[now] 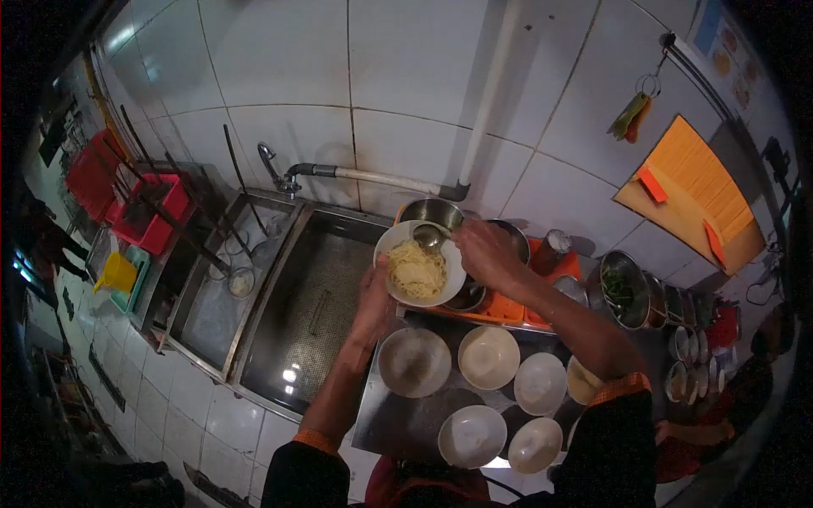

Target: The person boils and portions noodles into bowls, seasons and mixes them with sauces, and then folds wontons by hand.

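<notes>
Clearly, the left hand (pixel 374 295) had its grip closed on the near-left rim of a white bowl (pixel 452 278), raised at the far edge of the worktop (pixel 391 427), with noodles (pixel 417 271) inside. The right hand's (pixel 491 252) grip was closed around the handle of a ladle (pixel 430 238), its cup over the bowl's far side. Nearer the person, several pale bowls (pixel 489 358) stood on the worktop.

No text, label, brand or number can be read; the picture poster (pixel 730 52) and orange sheet (pixel 699 165) on the wall (pixel 419 68) are too small and dim to make out
</notes>
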`<state>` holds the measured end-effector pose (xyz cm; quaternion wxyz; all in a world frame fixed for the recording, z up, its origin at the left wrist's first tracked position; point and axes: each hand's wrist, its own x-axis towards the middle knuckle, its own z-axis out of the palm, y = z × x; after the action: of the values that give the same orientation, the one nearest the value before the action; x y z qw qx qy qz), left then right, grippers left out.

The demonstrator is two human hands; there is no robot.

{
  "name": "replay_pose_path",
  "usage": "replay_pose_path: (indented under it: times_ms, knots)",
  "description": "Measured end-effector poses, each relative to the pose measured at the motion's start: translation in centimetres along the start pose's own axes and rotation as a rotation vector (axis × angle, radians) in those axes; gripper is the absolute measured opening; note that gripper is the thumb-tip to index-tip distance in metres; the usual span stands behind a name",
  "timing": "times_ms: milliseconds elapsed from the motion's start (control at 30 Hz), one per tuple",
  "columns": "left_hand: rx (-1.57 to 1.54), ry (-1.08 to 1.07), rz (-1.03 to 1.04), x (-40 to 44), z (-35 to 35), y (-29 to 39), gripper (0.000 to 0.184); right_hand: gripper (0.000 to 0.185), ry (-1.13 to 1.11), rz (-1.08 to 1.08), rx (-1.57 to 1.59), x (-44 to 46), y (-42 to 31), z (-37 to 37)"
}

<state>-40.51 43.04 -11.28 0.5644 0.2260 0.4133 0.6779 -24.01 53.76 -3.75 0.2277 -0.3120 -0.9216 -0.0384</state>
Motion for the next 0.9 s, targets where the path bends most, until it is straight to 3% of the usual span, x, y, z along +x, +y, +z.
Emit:
replay_pose_path:
  times_ms: [133, 200, 267, 333, 367, 433, 500, 567, 600, 667, 733, 833, 900]
  knots:
    - [0.088, 0.006, 0.012, -0.2, -1.4, -0.4, 0.051, 0.011, -0.052, 0.169, 0.103, 2.4, 0.5, -1.3]
    - [0.099, -0.003, 0.013, -0.7, -2.8, -0.8, 0.052, 0.015, -0.29, 0.238, 0.22, 5.3, 3.8, -0.4]
    - [0.111, -0.022, 0.042, -1.8, -4.0, -1.2, 0.055, 0.014, -0.507, 0.115, 0.136, 7.5, 8.2, 4.7]
    - [0.146, -0.007, 0.013, -4.6, -4.9, -1.0, 0.057, 0.016, -0.676, 0.411, 0.141, 8.5, 8.5, 8.0]
    - [0.18, 0.015, -0.009, -6.3, -5.1, -0.6, 0.059, 0.016, -0.679, 0.42, 0.139, 8.2, 8.8, 8.7]
    - [0.268, 0.114, -0.107, -10.3, -5.1, 0.1, 0.063, 0.013, -0.674, 0.534, 0.7, 6.8, 9.0, 9.8]
    - [0.326, 0.194, -0.216, -14.5, -5.5, 0.1, 0.064, 0.011, -0.663, 0.657, 0.768, 5.9, 8.6, 8.6]
    - [0.189, 0.175, -0.313, -17.8, -10.5, -4.2, 0.065, 0.012, -0.536, 0.565, 0.695, 4.6, 9.7, 7.1]
    - [0.262, 0.212, -0.338, -19.8, -12.0, -5.6, 0.064, 0.02, -0.584, 0.415, 0.344, 4.2, 12.0, 6.8]
    - [0.288, 0.269, -0.371, -23.2, -13.3, -7.7, 0.063, 0.032, -0.366, 0.438, 0.021, 1.3, 13.3, 4.4]
    - [0.295, 0.303, -0.466, -25.0, -11.4, -6.9, 0.061, 0.037, -0.456, 0.483, -0.209, -0.9, 16.0, 5.0]
    - [0.236, 0.302, -0.45, -26.5, -13.0, -10.4, 0.054, 0.036, -0.624, 0.594, -0.216, -2.6, 19.2, 7.2]
    - [0.302, 0.289, -0.431, -26.5, -13.2, -11.5, 0.051, 0.033, -0.526, 0.537, -0.151, -3.3, 21.4, 8.6]
